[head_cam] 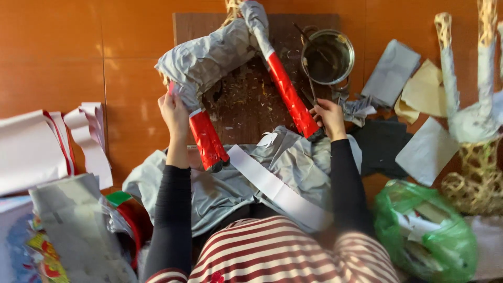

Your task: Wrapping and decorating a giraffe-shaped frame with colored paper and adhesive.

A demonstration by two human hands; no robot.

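Head view, left to right. Left of the wooden board [246, 105]: two stacks of loose paper sheets [47, 152]. On the board: one paper-covered figure [209, 60] with two red-wrapped legs [208, 140]. The left hand [174, 107] grasps the figure's grey body above the nearer red leg; the right hand [329, 116] clenches the lower end of the farther red leg [289, 97]. The step in hand appears to be papering the figure; the next move likely calls for steadying it while a strip is pressed on. Below the board: one white paper strip [275, 186] on grey cloth. Right of the board: one metal pot [327, 56], one green bag [427, 230], one wicker frame [474, 157].
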